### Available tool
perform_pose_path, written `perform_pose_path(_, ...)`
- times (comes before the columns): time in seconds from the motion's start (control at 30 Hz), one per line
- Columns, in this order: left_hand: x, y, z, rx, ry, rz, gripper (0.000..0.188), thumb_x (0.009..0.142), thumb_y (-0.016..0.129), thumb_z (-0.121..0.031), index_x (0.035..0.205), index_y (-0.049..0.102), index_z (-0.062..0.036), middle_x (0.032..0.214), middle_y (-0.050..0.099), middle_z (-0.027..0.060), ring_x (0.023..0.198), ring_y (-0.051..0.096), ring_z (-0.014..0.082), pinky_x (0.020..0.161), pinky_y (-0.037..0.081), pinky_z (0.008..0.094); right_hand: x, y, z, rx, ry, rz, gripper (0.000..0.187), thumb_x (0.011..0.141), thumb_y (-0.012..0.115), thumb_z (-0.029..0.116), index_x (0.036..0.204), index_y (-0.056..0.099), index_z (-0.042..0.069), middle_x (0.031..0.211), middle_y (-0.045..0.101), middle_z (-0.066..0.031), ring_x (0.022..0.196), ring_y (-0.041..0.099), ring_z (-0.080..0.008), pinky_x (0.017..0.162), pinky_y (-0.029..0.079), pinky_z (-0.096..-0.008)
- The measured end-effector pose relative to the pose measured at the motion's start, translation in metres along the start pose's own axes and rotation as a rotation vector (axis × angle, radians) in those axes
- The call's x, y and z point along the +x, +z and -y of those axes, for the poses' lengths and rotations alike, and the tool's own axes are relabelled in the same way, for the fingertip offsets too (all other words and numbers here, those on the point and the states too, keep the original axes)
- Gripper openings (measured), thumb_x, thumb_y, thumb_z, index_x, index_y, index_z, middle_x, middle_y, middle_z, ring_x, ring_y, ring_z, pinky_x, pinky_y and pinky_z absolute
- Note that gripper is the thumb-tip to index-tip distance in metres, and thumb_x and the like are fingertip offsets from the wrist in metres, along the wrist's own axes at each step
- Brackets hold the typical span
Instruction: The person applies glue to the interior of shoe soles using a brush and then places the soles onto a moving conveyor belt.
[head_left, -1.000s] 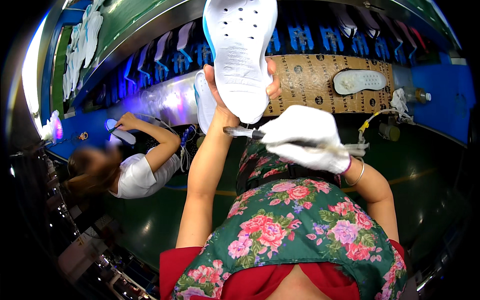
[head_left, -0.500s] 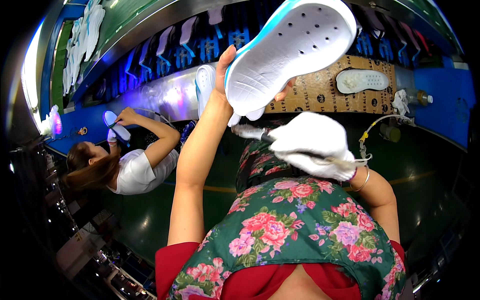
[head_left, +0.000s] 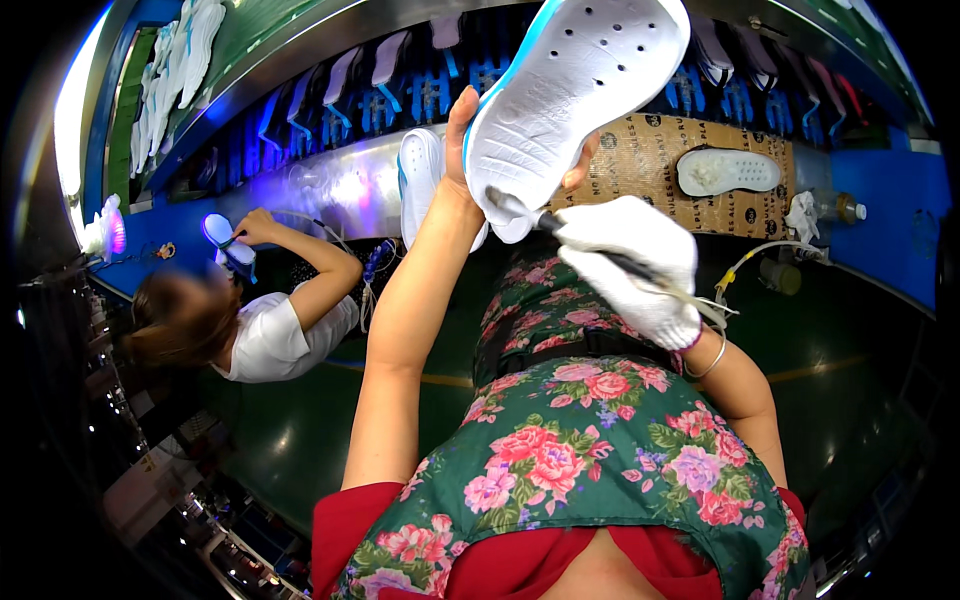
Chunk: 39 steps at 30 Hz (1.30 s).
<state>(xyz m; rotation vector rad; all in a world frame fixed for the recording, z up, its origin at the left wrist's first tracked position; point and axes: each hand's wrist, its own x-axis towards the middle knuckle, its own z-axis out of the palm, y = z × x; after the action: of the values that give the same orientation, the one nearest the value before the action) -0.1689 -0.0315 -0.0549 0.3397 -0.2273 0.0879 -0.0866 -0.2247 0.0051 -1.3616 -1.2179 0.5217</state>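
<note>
Sole (head_left: 570, 110) between left hand's (head_left: 459, 140) thumb and fingers

Brown cardboard (head_left: 645, 165) on metal bench (head_left: 310, 190); crumpled white wad (head_left: 801, 217) beside clear bottle (head_left: 833, 207); co-worker (head_left: 285, 332) at left.

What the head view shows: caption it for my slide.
Left hand holding a white, blue-edged shoe sole, gloved right hand with a brush at the sole's lower end.

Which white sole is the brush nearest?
The raised sole in the left hand: its lower end is at the brush; the flat sole on cardboard and all others are farther.
</note>
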Motion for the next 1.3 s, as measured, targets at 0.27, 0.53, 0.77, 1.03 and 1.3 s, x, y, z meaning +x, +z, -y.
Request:
perform_pose_path(0.27,-0.008,-0.004,0.005,-0.006,0.068,-0.198,0.100,0.077,0.053,-0.077,0.143,0.039,-0.0045,0.113,0.054,0.0279,0.085,0.057,0.0364,0.068,0.048,0.0418,-0.004,-0.002,-0.004,0.062,0.205,0.066,0.018,0.077,0.077,0.002,0.095,0.073,0.000,0.093,0.072,-0.0111,0.084,0.069,-0.0184,0.076,0.054,-0.0292)
perform_pose_path(0.53,-0.036,0.014,0.036,0.012,0.175,-0.497,0.092,0.089,0.030,-0.075,0.145,0.036,-0.0016,0.120,0.059,0.0269,0.102,0.065,0.0366,0.080,0.057,0.0472,0.036,-0.029,-0.006,-0.242,-0.078,-0.001,0.018,0.076,0.076,0.005,0.094,0.074,0.007,0.091,0.072,-0.0095,0.080,0.069,-0.0236,0.073,0.054,-0.0317)
perform_pose_path(0.77,-0.047,0.016,0.060,-0.052,0.141,-0.418,0.084,0.092,0.034,-0.068,0.145,0.037,-0.0035,0.122,0.058,0.0243,0.100,0.065,0.0341,0.082,0.056,0.0449,0.071,-0.041,-0.019,-0.665,-0.434,-0.126,0.024,0.076,0.074,0.003,0.099,0.071,0.007,0.095,0.071,-0.0096,0.079,0.067,-0.0261,0.072,0.054,-0.0337)
perform_pose_path(1.03,-0.074,0.002,0.032,0.215,0.222,-0.582,0.096,0.083,0.047,-0.073,0.144,0.036,-0.0004,0.125,0.055,0.0235,0.106,0.062,0.0338,0.090,0.053,0.0433,0.008,-0.006,-0.010,0.320,0.085,0.212,0.016,0.073,0.078,0.005,0.089,0.075,0.003,0.089,0.073,-0.0111,0.079,0.070,-0.0213,0.073,0.055,-0.0309)
perform_pose_path(1.3,-0.088,0.012,0.009,0.437,0.257,-0.571,0.099,0.071,0.074,-0.053,0.142,0.037,0.0048,0.128,0.056,0.0228,0.112,0.061,0.0303,0.097,0.050,0.0383,-0.017,-0.024,-0.037,0.949,0.483,-0.139,0.014,0.074,0.068,-0.007,0.088,0.071,-0.005,0.096,0.069,-0.0218,0.076,0.067,-0.0221,0.065,0.054,-0.0282)
